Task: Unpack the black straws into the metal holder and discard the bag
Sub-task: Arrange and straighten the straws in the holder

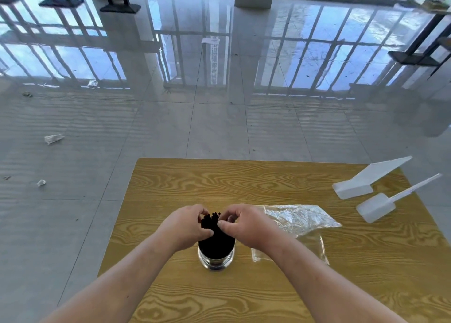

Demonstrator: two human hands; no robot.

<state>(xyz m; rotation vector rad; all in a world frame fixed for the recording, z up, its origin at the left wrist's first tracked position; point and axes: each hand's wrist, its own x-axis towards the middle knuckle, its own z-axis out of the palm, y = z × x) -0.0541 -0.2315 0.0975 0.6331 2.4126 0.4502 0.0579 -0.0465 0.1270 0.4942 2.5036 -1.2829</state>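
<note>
Black straws point(217, 243) stand upright as one tight bundle in the metal holder point(216, 261), their tips rising above its rim. Both hands close on the upper part of the bundle from opposite sides. The left hand point(186, 227) has its fingers curled round the tips and its thumb pressed against the side of the bundle. The right hand point(246, 225) pinches the tips between thumb and curled fingers. The two hands almost meet over the straws.

The holder stands on the wooden table point(219, 181), closer to its left edge than to its right. Bare wood lies between the holder and the far edge, and more in front of it between the forearms.

To the right, a clear plastic bag point(300, 219) lies flat and crumpled near the holder, partly under the right wrist. Two white plastic scoops point(366, 181) lie well apart from the holder at the far right corner, their handles pointing out past the table's edge.

Beyond the left and far edges is a glossy tiled floor point(146, 127) with a few paper scraps point(53, 138) on it.
</note>
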